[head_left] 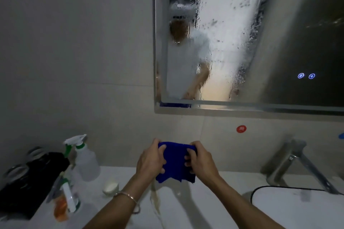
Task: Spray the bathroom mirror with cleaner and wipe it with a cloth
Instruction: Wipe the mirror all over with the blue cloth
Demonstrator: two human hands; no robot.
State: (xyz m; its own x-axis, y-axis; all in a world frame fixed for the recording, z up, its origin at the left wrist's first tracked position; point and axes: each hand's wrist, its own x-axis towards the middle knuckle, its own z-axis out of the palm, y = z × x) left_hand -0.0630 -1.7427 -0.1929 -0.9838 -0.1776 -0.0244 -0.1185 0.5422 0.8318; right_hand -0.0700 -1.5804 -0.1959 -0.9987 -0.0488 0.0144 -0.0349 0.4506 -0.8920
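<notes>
From my end the room looks dim: the wall (74, 42) is plain pale grey tile with faint joints, and a small round red sticker (241, 129) sits low on it, right of centre. Below runs a white counter (121, 174), with a chrome tap (290, 161) at the right, its spout slanting down by a dark-edged white basin (297, 208). At the counter's left end I see a black bag (31, 178) and, nearby, a small white jar (110, 187).
</notes>
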